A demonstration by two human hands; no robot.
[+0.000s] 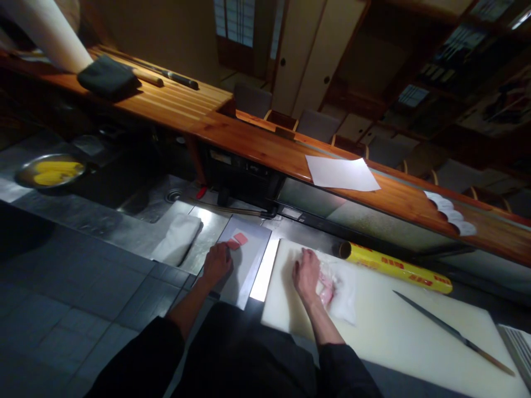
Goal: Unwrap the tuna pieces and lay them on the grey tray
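My left hand [218, 264] is over a flat grey-white tray [249, 271], its fingers curled together at the near edge of a pinkish-red slice [233, 244]. A second slice [240, 239] of the same colour lies beside it. On the white cutting board [385, 326], my right hand [307, 273] has bent fingers at the left edge of a thin white sheet [343, 301]. Pale pink pieces of flesh [327, 292] lie on that sheet, partly behind my hand and wrist. Fingertips of both hands are partly hidden.
A long knife [440, 323] lies at the board's right, blade toward the back. Behind the board is a yellow wrap roll [398, 268]. A folded white cloth [178, 237] and a bowl of yellow items [52, 170] are leftward. White paper [343, 173] lies on the wooden counter [257, 146].
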